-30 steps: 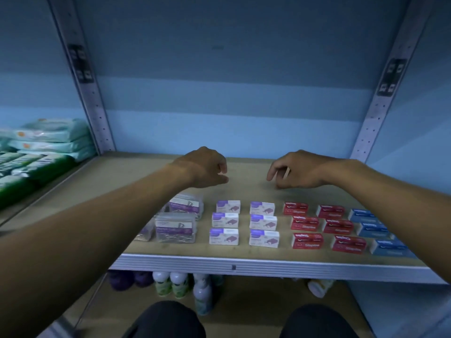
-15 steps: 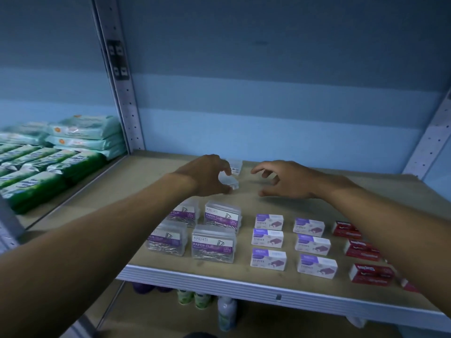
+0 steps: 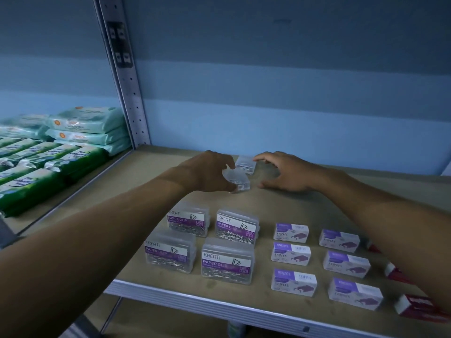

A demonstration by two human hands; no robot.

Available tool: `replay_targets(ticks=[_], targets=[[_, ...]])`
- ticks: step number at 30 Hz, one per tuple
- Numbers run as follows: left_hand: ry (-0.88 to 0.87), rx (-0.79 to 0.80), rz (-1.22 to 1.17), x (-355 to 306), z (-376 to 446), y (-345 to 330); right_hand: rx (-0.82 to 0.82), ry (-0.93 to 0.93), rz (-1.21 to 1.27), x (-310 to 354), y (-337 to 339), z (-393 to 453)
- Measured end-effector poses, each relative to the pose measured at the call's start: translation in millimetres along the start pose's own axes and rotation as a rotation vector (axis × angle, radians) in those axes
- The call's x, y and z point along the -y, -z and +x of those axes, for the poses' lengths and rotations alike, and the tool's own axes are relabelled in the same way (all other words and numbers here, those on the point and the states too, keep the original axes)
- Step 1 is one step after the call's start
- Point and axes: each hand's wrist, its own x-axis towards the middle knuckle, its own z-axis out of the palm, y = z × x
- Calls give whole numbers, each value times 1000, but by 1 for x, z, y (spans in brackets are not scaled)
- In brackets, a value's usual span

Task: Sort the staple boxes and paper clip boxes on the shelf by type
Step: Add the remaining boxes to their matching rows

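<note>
My left hand [image 3: 210,170] grips a clear paper clip box [image 3: 238,178] at the back middle of the wooden shelf [image 3: 151,191]. A second clear paper clip box [image 3: 246,164] lies just behind it. My right hand [image 3: 283,172] hovers beside that second box with its fingers spread and curved, holding nothing. Nearer the front stand several clear paper clip boxes with purple labels [image 3: 228,261]. To their right lie several white and purple staple boxes [image 3: 291,254] in two columns. Red staple boxes [image 3: 419,308] sit at the far right, partly hidden by my right arm.
A metal shelf upright [image 3: 124,76] stands at the left. Beyond it, stacked green and pale green wipe packs [image 3: 61,154] fill the neighbouring shelf. The shelf's metal front edge [image 3: 219,306] runs along the bottom. A blue wall closes off the back.
The view swung left and closer. My left hand closed round a clear paper clip box at the back. My right hand moved left toward the second clear box.
</note>
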Motion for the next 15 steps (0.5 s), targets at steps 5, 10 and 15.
replay_targets(ticks=[5,10,15], targets=[[7,41,-17,15,12,1,-5,9,0,3,-5,19],[-32,97,-4,18,23,-5,-10,26,-3,4,-7,32],[-28,72,-65,22,34,-11,2,49,-6,3,-7,42]])
